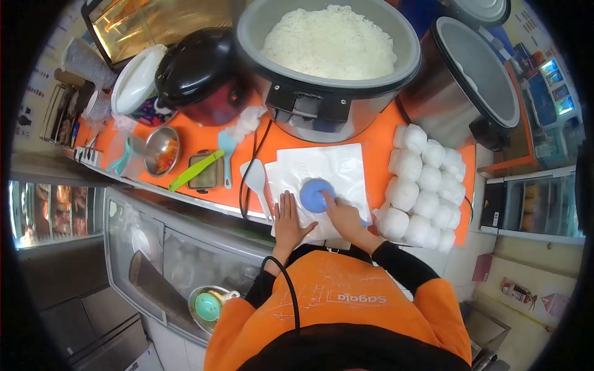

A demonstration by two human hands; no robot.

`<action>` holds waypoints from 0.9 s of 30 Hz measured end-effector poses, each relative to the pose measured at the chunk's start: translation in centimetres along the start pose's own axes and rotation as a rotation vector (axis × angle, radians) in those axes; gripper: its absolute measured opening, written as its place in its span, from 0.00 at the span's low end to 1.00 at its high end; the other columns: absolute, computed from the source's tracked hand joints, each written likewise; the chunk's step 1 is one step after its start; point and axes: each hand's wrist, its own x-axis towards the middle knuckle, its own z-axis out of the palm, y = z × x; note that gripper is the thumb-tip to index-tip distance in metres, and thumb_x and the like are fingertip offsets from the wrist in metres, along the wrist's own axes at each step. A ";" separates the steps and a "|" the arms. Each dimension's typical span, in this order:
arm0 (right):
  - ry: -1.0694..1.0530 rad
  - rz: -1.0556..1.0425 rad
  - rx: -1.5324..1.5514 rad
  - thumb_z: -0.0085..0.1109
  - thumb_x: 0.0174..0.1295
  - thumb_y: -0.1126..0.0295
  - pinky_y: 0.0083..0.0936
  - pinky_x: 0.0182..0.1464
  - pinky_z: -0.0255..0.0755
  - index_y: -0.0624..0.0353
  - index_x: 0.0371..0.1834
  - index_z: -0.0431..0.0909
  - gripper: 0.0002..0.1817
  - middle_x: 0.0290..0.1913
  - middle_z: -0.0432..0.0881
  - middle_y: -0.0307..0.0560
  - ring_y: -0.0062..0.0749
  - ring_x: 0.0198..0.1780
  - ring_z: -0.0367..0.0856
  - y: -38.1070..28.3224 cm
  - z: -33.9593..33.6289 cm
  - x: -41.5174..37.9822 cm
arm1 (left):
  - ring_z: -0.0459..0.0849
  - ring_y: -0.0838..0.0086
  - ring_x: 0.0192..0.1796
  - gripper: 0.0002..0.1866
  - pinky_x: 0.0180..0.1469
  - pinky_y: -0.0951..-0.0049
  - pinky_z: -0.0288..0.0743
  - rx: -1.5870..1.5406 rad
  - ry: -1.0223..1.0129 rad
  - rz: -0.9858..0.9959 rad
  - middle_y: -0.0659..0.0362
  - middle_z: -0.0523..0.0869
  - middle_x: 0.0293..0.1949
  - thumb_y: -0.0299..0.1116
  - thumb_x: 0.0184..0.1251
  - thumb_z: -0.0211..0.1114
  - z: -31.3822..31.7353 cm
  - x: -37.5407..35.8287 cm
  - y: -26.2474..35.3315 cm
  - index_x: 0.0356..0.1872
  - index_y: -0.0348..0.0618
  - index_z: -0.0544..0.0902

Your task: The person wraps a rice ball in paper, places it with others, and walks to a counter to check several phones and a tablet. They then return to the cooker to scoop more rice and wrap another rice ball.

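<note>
White paper sheets (351,162) lie in a stack on the orange table, in front of the large rice cooker. On them sits a round blue bowl or mould (314,195). My right hand (343,216) is at its right side, with a finger reaching onto it and the other fingers curled. Just left of the blue piece, my left hand (288,224) presses flat on the paper with its fingers stretched out. Several white wrapped bundles (427,179) are piled to the right of the paper.
A big cooker (352,117) full of white rice (331,43) stands behind the paper, with a second cooker (445,93) to its right. A white paddle (255,180), green tongs (195,171), a metal bowl (176,139) and a black-lidded pot (195,68) are on the left.
</note>
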 end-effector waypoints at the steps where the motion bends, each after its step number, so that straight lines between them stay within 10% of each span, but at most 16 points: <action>1: -0.066 -0.011 -0.065 0.51 0.60 0.56 0.35 0.24 0.73 0.45 0.65 0.58 0.29 0.32 0.79 0.53 0.44 0.24 0.80 -0.1 1.2 0.0 | 0.47 0.54 0.72 0.57 0.69 0.52 0.43 0.007 0.014 0.015 0.42 0.51 0.69 0.58 0.44 0.68 0.1 0.0 -0.1 0.67 0.29 0.49; 8: 0.180 -0.086 0.338 0.55 0.60 0.61 0.38 0.31 0.75 0.50 0.63 0.60 0.27 0.35 0.79 0.54 0.52 0.29 0.79 2.9 -2.6 -0.6 | 0.47 0.54 0.72 0.54 0.70 0.51 0.41 0.005 0.050 0.006 0.42 0.52 0.68 0.58 0.48 0.66 -0.2 -0.9 -0.2 0.67 0.29 0.50; 14: 0.945 -0.205 0.679 0.46 0.65 0.69 0.21 0.38 0.67 0.63 0.58 0.61 0.19 0.43 0.72 0.48 0.29 0.38 0.72 -0.7 -21.5 7.5 | 0.47 0.56 0.72 0.38 0.70 0.53 0.41 0.110 -0.094 0.200 0.48 0.54 0.69 0.56 0.56 0.59 -1.2 -2.9 -1.6 0.67 0.53 0.61; 19: 1.153 -0.353 0.083 0.49 0.63 0.70 0.19 0.36 0.66 0.62 0.53 0.67 0.16 0.42 0.73 0.47 0.25 0.38 0.71 -3.0 -28.0 11.2 | 0.64 0.57 0.61 0.21 0.65 0.51 0.51 -0.065 0.024 0.304 0.53 0.70 0.54 0.45 0.51 0.67 -2.1 -1.6 -1.8 0.49 0.55 0.79; 23: 0.936 -0.350 0.627 0.54 0.56 0.79 0.26 0.36 0.71 0.63 0.42 0.74 0.10 0.35 0.78 0.50 0.35 0.32 0.78 -4.0 -18.4 4.5 | 0.68 0.62 0.55 0.14 0.59 0.56 0.54 -0.107 -0.066 0.348 0.59 0.73 0.47 0.41 0.51 0.67 -2.4 -0.5 -2.3 0.41 0.55 0.81; 26: 0.085 0.123 0.661 0.56 0.57 0.71 0.27 0.33 0.72 0.58 0.36 0.78 0.05 0.28 0.79 0.46 0.38 0.29 0.78 -2.6 -7.3 -1.9 | 0.70 0.67 0.50 0.09 0.55 0.60 0.53 -0.178 -0.030 0.373 0.63 0.76 0.41 0.39 0.51 0.68 -1.8 0.3 -3.1 0.33 0.54 0.84; 27: 0.098 0.067 0.590 0.58 0.56 0.70 0.29 0.36 0.71 0.57 0.35 0.78 0.06 0.30 0.78 0.45 0.39 0.33 0.78 -1.3 -3.5 -3.5 | 0.70 0.68 0.49 0.07 0.55 0.61 0.53 -0.230 -0.038 0.355 0.64 0.77 0.39 0.38 0.50 0.68 -1.4 0.6 -3.6 0.31 0.54 0.85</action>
